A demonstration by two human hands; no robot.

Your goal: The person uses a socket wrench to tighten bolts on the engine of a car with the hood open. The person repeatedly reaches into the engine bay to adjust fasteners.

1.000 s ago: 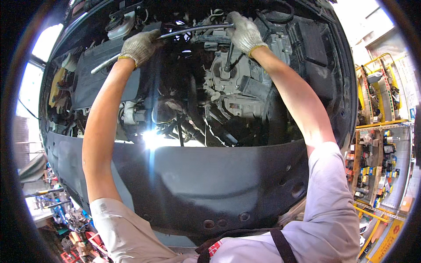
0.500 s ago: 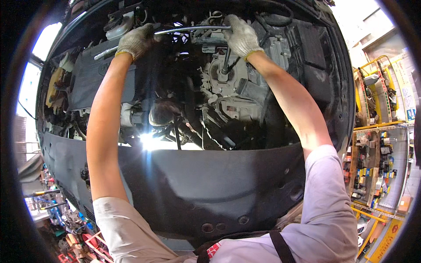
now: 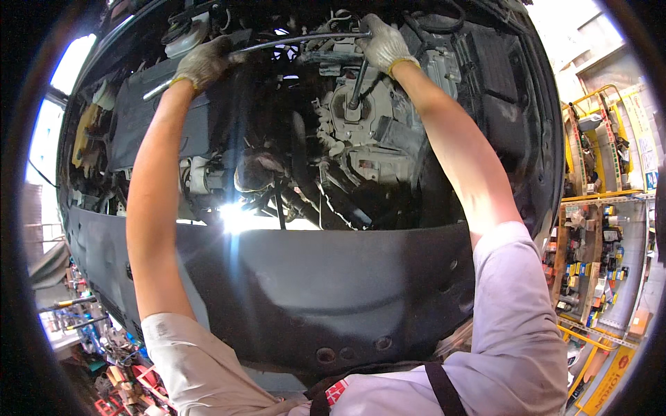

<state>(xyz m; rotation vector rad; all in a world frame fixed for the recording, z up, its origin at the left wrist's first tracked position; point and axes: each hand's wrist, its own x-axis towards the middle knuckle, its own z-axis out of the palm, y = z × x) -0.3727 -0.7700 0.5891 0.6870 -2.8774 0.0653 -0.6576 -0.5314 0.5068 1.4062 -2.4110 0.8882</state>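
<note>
Fingers, left hand (image 3: 202,64): clamped on bar (image 3: 298,39), upper left. Fingers, right hand (image 3: 386,46): closed round bar's end, upper centre. Rod (image 3: 359,84): just below.

In an auto repair workshop, I stand over a car's exposed engine bay (image 3: 374,165), with yellow-edged shelves (image 3: 603,197) of small boxes (image 3: 581,270) along the right and jumbled gear (image 3: 119,383) near left.

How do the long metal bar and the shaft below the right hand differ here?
The long metal bar runs sideways across the view; the shaft slants steeply. The bar shows much longer than the shaft. The left hand grips the bar, while no hand wraps the shaft's visible length. Both are slim rods.
</note>
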